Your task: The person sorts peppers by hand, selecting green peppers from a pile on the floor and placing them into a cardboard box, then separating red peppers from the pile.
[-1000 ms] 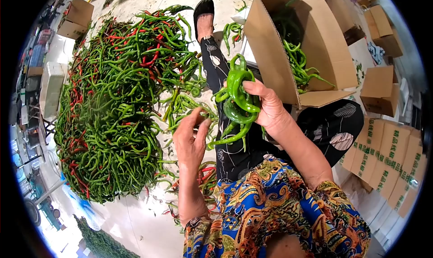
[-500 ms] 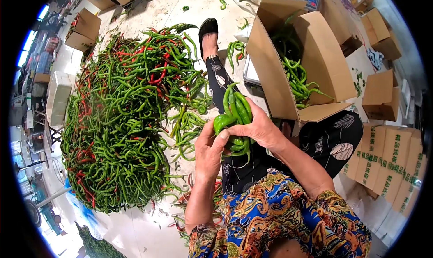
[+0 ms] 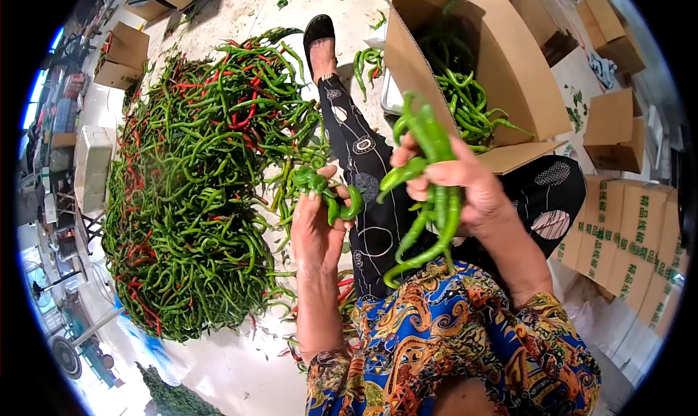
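Note:
My right hand [image 3: 462, 180] is closed around a bunch of long green chili peppers [image 3: 438, 198], slightly blurred, held above my lap near the open cardboard box [image 3: 512, 60]. Curled green chili peppers [image 3: 323, 187] sit in my left hand [image 3: 318, 223], its fingers bent around them, over my outstretched leg. To the left lies a large heap of green and red chili peppers [image 3: 196, 198] on the floor. Inside the box are more green peppers [image 3: 465, 100]; its flaps stand up.
Several printed cartons [image 3: 625, 234] are stacked at the right. A smaller open carton [image 3: 614, 129] stands above them, and another carton [image 3: 122, 56] is beyond the heap. Loose peppers [image 3: 368, 67] lie on the floor by my foot.
My hands have moved apart. The right hand has carried its bunch of peppers rightward toward the box; the left has shifted left with a few curled peppers. The view has shifted slightly.

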A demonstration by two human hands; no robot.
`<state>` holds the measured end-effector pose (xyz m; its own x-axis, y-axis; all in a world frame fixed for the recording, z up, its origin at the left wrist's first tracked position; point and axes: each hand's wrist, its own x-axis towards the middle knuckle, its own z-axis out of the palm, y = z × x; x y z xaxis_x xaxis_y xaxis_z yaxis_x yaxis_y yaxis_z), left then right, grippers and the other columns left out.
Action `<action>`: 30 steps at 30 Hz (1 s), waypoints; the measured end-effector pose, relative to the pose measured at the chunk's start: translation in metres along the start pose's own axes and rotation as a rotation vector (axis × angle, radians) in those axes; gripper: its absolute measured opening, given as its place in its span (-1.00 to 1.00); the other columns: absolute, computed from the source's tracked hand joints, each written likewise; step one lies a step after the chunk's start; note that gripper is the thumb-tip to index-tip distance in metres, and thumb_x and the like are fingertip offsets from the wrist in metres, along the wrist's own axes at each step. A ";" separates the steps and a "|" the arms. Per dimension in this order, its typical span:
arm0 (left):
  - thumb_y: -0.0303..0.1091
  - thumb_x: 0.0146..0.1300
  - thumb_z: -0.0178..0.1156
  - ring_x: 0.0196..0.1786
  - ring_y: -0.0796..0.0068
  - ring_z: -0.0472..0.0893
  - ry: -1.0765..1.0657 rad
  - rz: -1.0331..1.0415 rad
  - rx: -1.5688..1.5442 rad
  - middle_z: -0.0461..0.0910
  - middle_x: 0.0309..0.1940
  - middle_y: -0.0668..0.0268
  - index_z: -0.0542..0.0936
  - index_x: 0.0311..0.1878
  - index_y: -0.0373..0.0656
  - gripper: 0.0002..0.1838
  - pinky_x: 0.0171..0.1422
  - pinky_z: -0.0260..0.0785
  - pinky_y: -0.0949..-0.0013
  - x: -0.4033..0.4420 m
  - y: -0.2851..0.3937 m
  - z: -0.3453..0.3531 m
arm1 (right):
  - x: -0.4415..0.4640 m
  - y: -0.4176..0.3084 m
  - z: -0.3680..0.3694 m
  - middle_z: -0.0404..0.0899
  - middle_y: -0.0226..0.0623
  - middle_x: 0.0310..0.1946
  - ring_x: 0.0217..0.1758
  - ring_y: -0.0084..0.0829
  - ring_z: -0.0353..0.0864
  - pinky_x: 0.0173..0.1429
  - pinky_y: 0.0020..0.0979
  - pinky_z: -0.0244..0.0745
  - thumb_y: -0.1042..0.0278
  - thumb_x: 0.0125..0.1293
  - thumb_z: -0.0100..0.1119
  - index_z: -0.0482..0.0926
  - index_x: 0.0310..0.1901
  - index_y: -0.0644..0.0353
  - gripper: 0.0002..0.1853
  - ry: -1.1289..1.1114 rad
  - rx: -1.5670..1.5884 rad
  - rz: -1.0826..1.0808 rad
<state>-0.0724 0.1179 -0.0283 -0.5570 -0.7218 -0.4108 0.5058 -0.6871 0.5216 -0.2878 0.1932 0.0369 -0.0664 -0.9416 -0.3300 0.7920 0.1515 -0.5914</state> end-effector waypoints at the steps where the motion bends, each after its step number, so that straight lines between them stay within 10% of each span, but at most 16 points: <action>1: -0.19 0.39 0.07 -0.26 0.35 0.59 -0.011 0.003 -0.003 0.56 -0.24 0.15 0.35 0.24 -0.30 -0.52 -0.40 0.41 0.44 0.001 -0.001 0.001 | -0.007 -0.015 0.004 0.52 -0.10 -0.09 -0.32 -0.49 0.57 -0.19 -0.45 0.56 0.41 0.05 0.25 0.38 0.07 0.32 -0.49 -0.014 0.020 -0.033; 16: -0.22 0.30 0.14 -0.28 0.41 0.61 0.107 -0.081 0.211 0.61 -0.17 0.14 0.45 0.13 -0.24 -0.59 -0.46 0.37 0.50 0.013 -0.026 0.025 | 0.012 -0.168 -0.084 0.57 -0.16 -0.10 -0.25 -0.57 0.58 -0.18 -0.50 0.57 0.44 0.30 0.19 0.45 0.07 0.32 -0.67 0.174 -0.412 -0.546; 20: -0.21 0.31 0.14 -0.33 0.48 0.59 0.087 -0.064 0.222 0.60 -0.19 0.18 0.42 0.19 -0.26 -0.55 -0.51 0.34 0.54 0.021 -0.026 0.032 | 0.018 -0.163 -0.092 0.52 -0.16 0.05 -0.10 -0.43 0.59 0.00 -0.40 0.56 0.24 0.20 0.33 0.34 0.22 0.32 -0.38 0.301 -0.840 -0.225; 21: -0.21 0.32 0.15 -0.33 0.50 0.59 0.061 -0.067 0.227 0.60 -0.18 0.20 0.41 0.20 -0.26 -0.54 -0.53 0.34 0.54 0.023 -0.026 0.031 | 0.036 -0.151 -0.145 0.50 -0.17 0.09 -0.04 -0.25 0.58 0.12 -0.27 0.51 0.11 0.18 0.35 0.33 0.24 0.32 -0.32 0.463 -1.418 -0.268; 24: -0.23 0.32 0.14 -0.37 0.54 0.57 0.049 -0.050 0.277 0.59 -0.20 0.21 0.40 0.20 -0.27 -0.54 -0.55 0.32 0.55 0.029 -0.022 0.039 | 0.028 -0.154 -0.161 0.64 0.00 -0.20 -0.08 -0.08 0.63 0.07 -0.19 0.49 0.15 0.12 0.34 0.54 -0.05 0.27 -0.56 0.218 -2.093 0.347; 30: -0.30 0.30 0.14 -0.40 0.52 0.56 0.071 0.073 0.359 0.56 -0.25 0.14 0.37 0.22 -0.34 -0.52 -0.58 0.32 0.60 0.048 -0.012 0.084 | 0.028 -0.145 -0.185 0.53 0.01 0.02 0.14 -0.04 0.51 0.19 -0.14 0.42 0.22 0.13 0.31 0.47 0.11 0.20 -0.49 0.055 -2.007 0.070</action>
<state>-0.1609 0.0985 0.0082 -0.4741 -0.7807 -0.4071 0.2726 -0.5698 0.7752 -0.5168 0.2007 -0.0226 -0.1169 -0.9177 -0.3797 -0.8788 0.2737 -0.3909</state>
